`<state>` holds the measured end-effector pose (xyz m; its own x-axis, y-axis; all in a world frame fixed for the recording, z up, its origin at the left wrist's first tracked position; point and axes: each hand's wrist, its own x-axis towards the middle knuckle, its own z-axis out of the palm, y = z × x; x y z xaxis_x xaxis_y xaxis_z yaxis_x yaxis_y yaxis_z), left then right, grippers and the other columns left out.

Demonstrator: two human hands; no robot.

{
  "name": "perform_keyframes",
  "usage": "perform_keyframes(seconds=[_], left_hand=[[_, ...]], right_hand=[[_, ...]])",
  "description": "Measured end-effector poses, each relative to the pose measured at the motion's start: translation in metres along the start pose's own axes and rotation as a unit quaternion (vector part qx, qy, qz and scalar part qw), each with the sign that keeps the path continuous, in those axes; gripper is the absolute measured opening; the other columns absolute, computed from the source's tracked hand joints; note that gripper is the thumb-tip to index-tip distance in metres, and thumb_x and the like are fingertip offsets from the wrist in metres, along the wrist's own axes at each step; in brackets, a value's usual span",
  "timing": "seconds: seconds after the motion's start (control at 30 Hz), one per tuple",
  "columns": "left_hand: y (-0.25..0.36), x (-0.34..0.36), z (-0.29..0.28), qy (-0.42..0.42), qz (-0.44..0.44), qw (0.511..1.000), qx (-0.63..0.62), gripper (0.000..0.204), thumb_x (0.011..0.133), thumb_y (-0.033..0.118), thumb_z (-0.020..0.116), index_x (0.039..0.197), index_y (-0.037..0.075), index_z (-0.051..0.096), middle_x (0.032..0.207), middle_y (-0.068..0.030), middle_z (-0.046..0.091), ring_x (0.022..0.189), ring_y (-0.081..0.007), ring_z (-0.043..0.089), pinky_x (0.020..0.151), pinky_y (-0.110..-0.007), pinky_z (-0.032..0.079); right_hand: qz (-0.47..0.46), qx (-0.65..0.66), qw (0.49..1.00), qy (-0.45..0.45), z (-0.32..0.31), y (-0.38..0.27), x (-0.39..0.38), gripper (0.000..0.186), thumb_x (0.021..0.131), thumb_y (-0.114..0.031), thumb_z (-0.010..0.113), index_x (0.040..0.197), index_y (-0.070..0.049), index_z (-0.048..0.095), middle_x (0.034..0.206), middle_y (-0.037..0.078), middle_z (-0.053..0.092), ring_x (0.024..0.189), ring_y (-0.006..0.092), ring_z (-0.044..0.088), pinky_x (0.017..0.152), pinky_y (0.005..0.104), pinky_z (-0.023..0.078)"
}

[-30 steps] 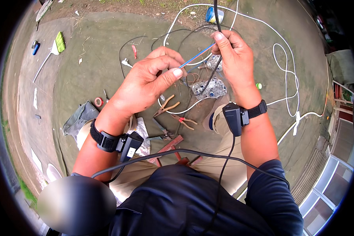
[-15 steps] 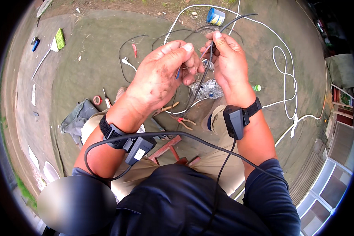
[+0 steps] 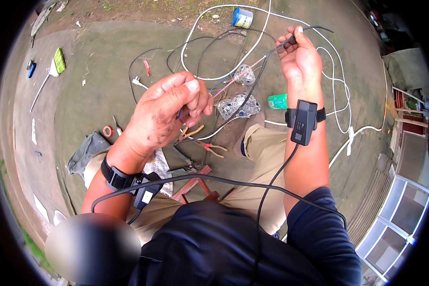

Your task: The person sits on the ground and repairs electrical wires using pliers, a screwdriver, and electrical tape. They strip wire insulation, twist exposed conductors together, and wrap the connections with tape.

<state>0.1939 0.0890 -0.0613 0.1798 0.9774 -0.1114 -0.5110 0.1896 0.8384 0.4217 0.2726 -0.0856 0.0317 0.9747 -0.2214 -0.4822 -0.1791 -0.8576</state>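
Note:
My right hand (image 3: 301,59) is raised at the right, its thumb and fingers closed on a black cable (image 3: 258,78). The cable's free end sticks out past the fingers, and the rest droops down toward the middle. My left hand (image 3: 164,109) is closed in a pinch at centre left. A thin reddish wire (image 3: 238,77) runs out of its fingertips up to the right. A bit of blue wire (image 3: 178,114) shows below the curled fingers. How the wires lie inside the left grip is hidden. Each wrist wears a strapped black device.
Foil-like crinkled bundles (image 3: 238,106) and a green bottle (image 3: 277,101) lie between my hands. Red-handled pliers (image 3: 212,148) rest near my knees. A white cable (image 3: 350,109) loops over the ground. Farther off are a blue-and-white can (image 3: 243,18), a plug (image 3: 137,82) and red tape (image 3: 107,131).
My hands have moved apart: the right went up and rightward with the black cable, the left down and leftward. The reddish wire now stretches in plain sight, and the green bottle is uncovered.

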Motion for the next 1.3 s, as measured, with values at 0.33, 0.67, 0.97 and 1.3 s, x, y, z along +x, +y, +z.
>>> perform_keyframes(seconds=[0.33, 0.67, 0.97, 1.3], left_hand=[[0.004, -0.042, -0.039, 0.034, -0.046, 0.998, -0.01, 0.038, 0.101, 0.03, 0.051, 0.07, 0.009, 0.045, 0.064, -0.0039, 0.043, 0.067, -0.019, 0.046, 0.052, -0.026, 0.034], [-0.019, -0.009, -0.043, 0.122, -0.022, 0.87, 0.477, 0.03, 0.091, 0.022, 0.072, 0.105, -0.001, 0.06, 0.088, -0.0074, 0.061, 0.073, -0.0107, 0.055, 0.067, -0.027, 0.047], [-0.048, 0.01, -0.015, 0.024, 0.054, 0.897, 0.439, 0.036, 0.097, 0.011, 0.059, 0.132, 0.001, 0.056, 0.118, -0.0139, 0.062, 0.113, -0.0197, 0.058, 0.096, -0.034, 0.046], [-0.052, 0.009, -0.014, 0.001, 0.001, 0.912, 0.41, 0.014, 0.097, 0.012, 0.059, 0.102, 0.0, 0.064, 0.088, -0.0078, 0.061, 0.08, -0.015, 0.057, 0.071, -0.033, 0.048]], right_hand=[[-0.043, 0.029, 0.994, 0.094, -0.048, -0.027, 0.031, 0.023, 0.099, -0.022, 0.06, 0.098, 0.001, 0.061, 0.083, 0.006, 0.058, 0.075, 0.0209, 0.059, 0.072, 0.0346, 0.052], [0.022, 0.003, 0.988, -0.153, 0.03, 0.001, -0.027, 0.027, 0.1, -0.028, 0.06, 0.104, -0.002, 0.064, 0.082, 0.004, 0.063, 0.071, 0.0163, 0.066, 0.06, 0.0263, 0.054], [0.122, 0.061, 0.958, -0.251, 0.056, 0.026, -0.051, 0.028, 0.1, -0.03, 0.06, 0.104, -0.003, 0.064, 0.085, 0.004, 0.066, 0.073, 0.0174, 0.068, 0.06, 0.0265, 0.055], [0.133, 0.068, 0.96, -0.237, 0.052, 0.03, -0.049, 0.032, 0.1, -0.033, 0.058, 0.108, -0.003, 0.063, 0.085, 0.005, 0.064, 0.076, 0.0188, 0.068, 0.065, 0.028, 0.056]])
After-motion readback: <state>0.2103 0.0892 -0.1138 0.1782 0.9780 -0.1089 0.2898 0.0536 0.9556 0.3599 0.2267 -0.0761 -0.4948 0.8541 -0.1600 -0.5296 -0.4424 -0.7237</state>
